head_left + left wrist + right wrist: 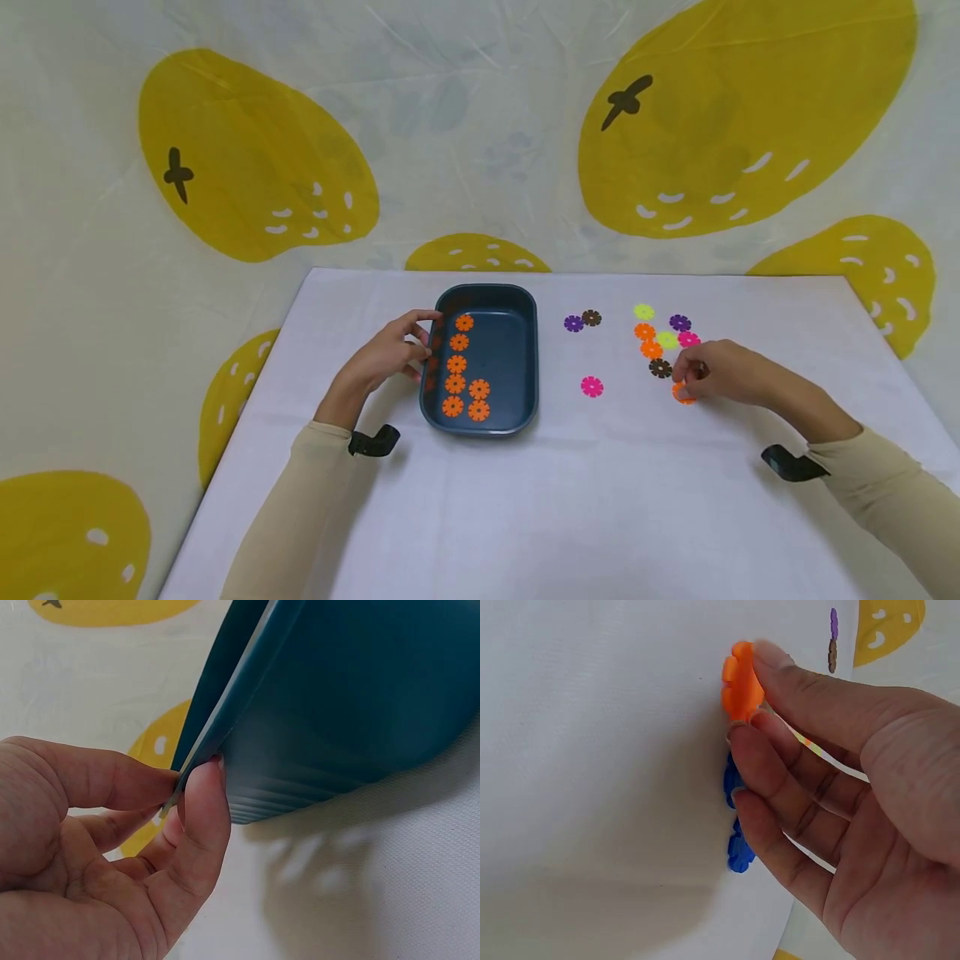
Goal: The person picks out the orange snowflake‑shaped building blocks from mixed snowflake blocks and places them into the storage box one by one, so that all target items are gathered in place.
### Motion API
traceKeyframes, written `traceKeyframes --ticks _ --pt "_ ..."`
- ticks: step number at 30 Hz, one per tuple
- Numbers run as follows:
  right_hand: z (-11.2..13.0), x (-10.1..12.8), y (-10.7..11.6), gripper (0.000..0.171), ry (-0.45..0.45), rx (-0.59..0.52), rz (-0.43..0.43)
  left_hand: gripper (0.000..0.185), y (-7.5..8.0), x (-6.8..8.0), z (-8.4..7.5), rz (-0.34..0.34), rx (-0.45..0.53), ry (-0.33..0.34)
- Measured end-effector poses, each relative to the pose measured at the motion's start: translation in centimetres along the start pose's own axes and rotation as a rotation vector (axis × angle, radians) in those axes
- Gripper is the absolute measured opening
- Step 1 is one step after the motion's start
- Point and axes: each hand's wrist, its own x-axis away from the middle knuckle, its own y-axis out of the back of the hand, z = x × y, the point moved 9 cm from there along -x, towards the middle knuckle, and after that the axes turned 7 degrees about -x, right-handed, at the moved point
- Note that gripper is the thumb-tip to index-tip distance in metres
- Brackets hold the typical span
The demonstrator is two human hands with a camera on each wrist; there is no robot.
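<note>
My left hand (381, 354) pinches the left rim of a dark blue tray (517, 358); in the left wrist view, thumb and fingers (204, 825) meet on that rim. Several orange flower-shaped discs (457, 364) lie inside the tray, mostly in a column along its left side. My right hand (723, 372) holds an orange flower-shaped disc (741, 684) between thumb and fingers, low over the cloth at the right. Two blue discs (739, 847) show behind its fingers in the right wrist view; the hand hides them in the head view.
Near the right hand lie orange discs (651, 349), yellow discs (643, 311), a purple disc (680, 322), a pink disc (688, 339) and a brown disc (660, 368). Closer to the tray are a purple disc (573, 323), a brown disc (592, 317) and a pink disc (592, 387).
</note>
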Motion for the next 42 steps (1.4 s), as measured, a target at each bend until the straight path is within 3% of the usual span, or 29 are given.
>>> traceKeyframes --ticks 7,23,29,33,42 --pt "0.2 0.1 -0.2 0.035 0.018 0.025 0.020 0.064 0.0 0.0 0.0 0.004 0.001 0.000" --pt "0.4 0.1 -0.2 0.026 0.046 0.063 -0.002 0.062 0.0 0.2 -0.3 0.001 0.005 0.002" --pt "1.2 0.0 0.0 0.023 0.094 -0.004 -0.028 0.063 0.0 0.1 -0.2 0.001 0.009 0.001" --pt "1.9 -0.1 0.0 0.021 0.127 -0.065 -0.015 0.063 0.0 0.0 -0.1 0.005 0.012 0.001" --pt "3.5 -0.6 0.3 0.010 0.128 -0.043 0.060 0.063 0.0 0.0 -0.1 0.005 0.006 -0.001"
